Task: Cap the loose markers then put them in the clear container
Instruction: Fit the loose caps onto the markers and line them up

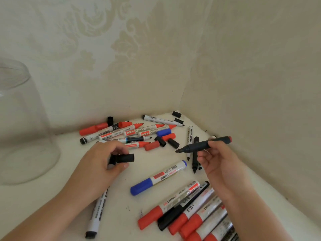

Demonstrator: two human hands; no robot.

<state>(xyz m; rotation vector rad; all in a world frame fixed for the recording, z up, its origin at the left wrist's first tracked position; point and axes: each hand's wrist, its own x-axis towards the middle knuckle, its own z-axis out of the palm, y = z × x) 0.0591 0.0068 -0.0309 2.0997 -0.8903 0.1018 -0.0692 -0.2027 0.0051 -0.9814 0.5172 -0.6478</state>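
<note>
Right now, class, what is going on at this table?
A person is capping markers. The right hand holds an uncapped black marker, tip pointing toward the left hand, which grips a black cap; the two are still apart. More markers and loose caps lie in a pile near the wall, and capped ones lie in a row at the front. The clear container stands to the left, with no markers visible inside.

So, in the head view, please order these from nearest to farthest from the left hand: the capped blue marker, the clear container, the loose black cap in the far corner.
From the left hand:
1. Capped blue marker, just to its right.
2. Clear container, at the left edge.
3. Loose black cap, far corner by the wall.
</note>
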